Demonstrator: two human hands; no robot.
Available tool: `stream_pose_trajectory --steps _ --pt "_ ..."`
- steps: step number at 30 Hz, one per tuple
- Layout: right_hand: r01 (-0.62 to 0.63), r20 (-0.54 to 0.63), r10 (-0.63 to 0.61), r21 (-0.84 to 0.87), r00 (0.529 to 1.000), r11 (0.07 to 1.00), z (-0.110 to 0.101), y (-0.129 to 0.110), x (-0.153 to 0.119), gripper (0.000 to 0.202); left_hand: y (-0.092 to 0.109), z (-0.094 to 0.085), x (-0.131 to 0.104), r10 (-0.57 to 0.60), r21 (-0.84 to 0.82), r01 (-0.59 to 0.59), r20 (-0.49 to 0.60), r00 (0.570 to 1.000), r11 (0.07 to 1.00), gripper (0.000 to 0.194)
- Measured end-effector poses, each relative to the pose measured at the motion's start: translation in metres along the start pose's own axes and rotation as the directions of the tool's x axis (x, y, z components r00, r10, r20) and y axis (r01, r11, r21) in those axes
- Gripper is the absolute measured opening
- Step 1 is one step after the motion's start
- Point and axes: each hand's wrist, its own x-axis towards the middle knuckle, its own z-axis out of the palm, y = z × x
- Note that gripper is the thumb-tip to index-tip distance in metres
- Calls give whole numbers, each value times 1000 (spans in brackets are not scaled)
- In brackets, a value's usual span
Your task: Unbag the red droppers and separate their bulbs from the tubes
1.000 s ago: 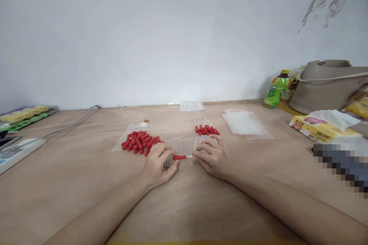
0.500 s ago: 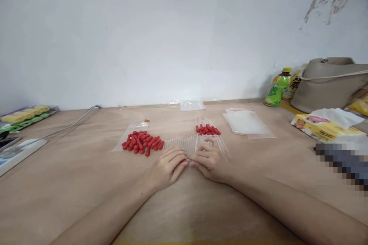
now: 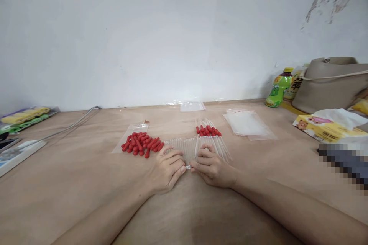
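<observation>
My left hand is closed, its thumb and fingers pinched together. A red rubber bulb showed in it a moment earlier; now the fingers hide it. Between both hands a short glossy length of thin glass tube is visible. My right hand pinches that tube from the other side, its index finger raised. Beyond the hands lies a row of clear glass tubes. To the left, a pile of red rubber bulbs rests partly on a clear plastic bag. Several droppers with red bulbs lie behind my right hand.
Flat zip bags are stacked at right, with another bag by the wall. A tissue pack, green bottle and beige bag stand far right. A power strip and cable lie left.
Both hands have come slightly nearer to me. The red bulb that showed at my left fingertips is now covered, and the glass tube between the hands shows more clearly.
</observation>
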Motion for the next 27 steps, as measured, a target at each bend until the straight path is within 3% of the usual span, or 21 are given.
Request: stream_pose_trajectory --steps 12,27 --pt "124 -56 -127 -58 990 991 -2 4 -9 15 2 -5 0 -6 -103 7 7 1000 995 21" --pt "128 -45 -126 41 991 991 -6 6 -10 23 -4 1 -5 61 -71 -62 -21 998 996 21"
